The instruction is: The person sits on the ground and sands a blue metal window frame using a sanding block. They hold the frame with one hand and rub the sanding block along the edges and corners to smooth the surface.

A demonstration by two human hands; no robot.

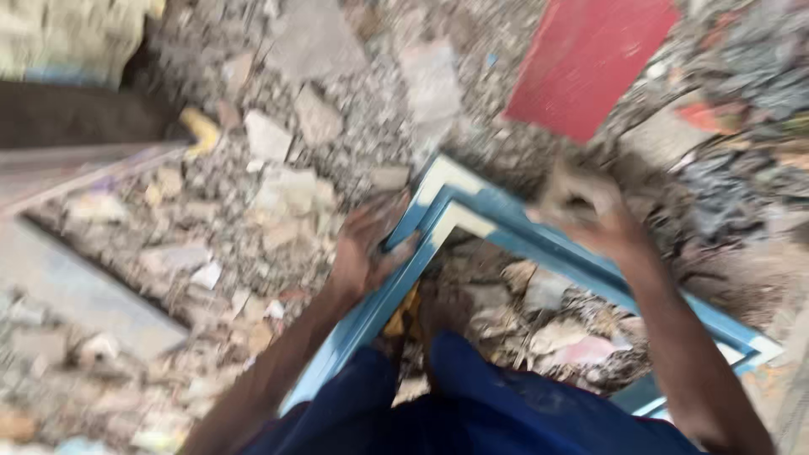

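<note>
Broken rubble (278, 177) covers the ground everywhere, grey and tan chunks of masonry mixed with dust and scraps. A flat red panel (586, 59) lies tilted at the top right, resting on the debris. A long grey slab (80, 291) runs along the left side. A small yellow scrap (202, 128) sits near the dark gap (76, 114) at the upper left. All of it is blurred.

Blue painted wooden frame (522, 232), rough rubble (278, 168)

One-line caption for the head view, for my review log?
Blurred view down at a person gripping a blue frame with left hand and right hand over rubble, a red panel beyond.
</note>
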